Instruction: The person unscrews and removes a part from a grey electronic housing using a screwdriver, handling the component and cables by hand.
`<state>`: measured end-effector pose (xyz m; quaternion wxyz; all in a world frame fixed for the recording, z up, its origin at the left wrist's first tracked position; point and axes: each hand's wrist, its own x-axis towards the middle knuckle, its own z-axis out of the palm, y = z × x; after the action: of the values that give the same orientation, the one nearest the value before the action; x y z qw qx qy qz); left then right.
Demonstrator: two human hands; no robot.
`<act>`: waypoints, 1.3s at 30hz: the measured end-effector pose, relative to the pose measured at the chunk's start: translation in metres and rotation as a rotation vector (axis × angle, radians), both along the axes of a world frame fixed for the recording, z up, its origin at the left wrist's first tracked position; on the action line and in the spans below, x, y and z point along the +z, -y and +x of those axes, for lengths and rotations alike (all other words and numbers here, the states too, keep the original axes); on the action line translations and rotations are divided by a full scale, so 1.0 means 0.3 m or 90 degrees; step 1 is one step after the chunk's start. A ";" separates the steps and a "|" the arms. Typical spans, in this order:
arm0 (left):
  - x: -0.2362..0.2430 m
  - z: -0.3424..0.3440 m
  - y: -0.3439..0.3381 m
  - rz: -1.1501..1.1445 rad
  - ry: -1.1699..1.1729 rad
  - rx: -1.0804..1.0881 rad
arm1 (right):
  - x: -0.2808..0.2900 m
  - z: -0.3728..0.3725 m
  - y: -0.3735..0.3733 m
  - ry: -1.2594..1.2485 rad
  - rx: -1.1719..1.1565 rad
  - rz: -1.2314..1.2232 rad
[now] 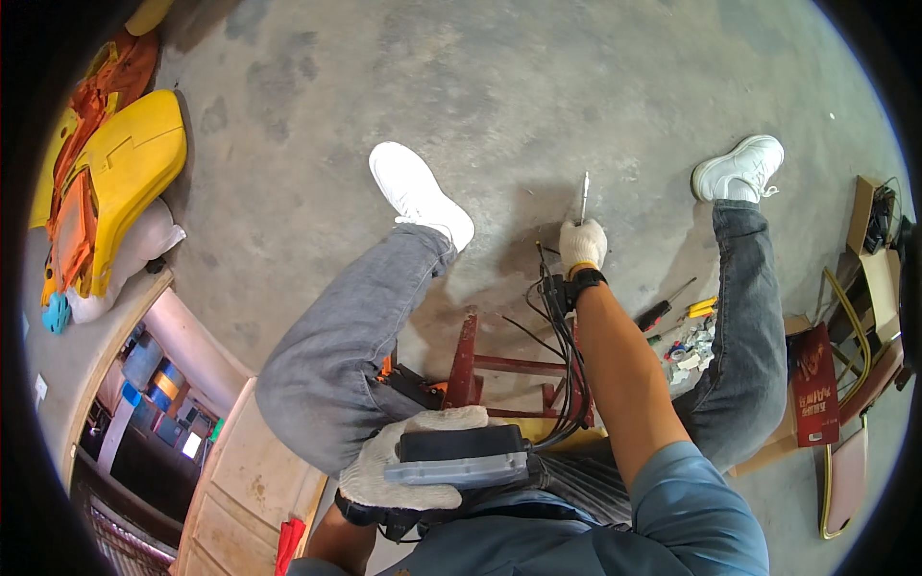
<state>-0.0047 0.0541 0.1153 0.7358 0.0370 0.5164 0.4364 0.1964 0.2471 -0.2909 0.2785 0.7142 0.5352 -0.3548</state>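
Observation:
My left hand [370,468], in a white knitted glove, is closed around the end of a controller box [461,456] with a black upper part and a grey finned lower part. It is held low before my body, and black cables [569,422] run from its right end up toward my right wrist. Farther out over the floor, my right hand [583,245], gloved too, grips a slim silver tool [585,197] pointing away from me. Its handle is hidden in the fist, so I cannot tell its exact kind. Below that hand stands a dark red metal frame [464,360].
By my right leg lie a black-handled screwdriver [655,315], a yellow-handled tool [702,307] and a pile of small parts [690,357]. Yellow panels [134,158] lie at far left, above a wooden cabinet [245,470]. A red box [814,389] and cartons are at right.

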 end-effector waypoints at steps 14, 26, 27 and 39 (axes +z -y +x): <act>-0.008 0.051 -0.071 -0.005 0.000 0.013 | 0.462 0.115 -0.272 -0.406 -0.096 -0.011; 0.032 0.132 -0.043 0.137 -0.149 -0.018 | 1.448 0.108 -0.056 -0.654 0.224 -0.098; 0.032 0.142 -0.042 0.158 -0.167 -0.043 | 1.449 0.120 -0.019 -0.643 0.275 -0.065; 0.012 0.184 -0.031 0.254 -0.422 -0.212 | 1.505 0.136 0.085 -0.540 0.431 0.033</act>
<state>0.0506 0.0634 0.1190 0.5689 0.3999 0.6174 0.3678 0.2370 0.2215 0.1606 0.1191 0.3027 0.8090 -0.4895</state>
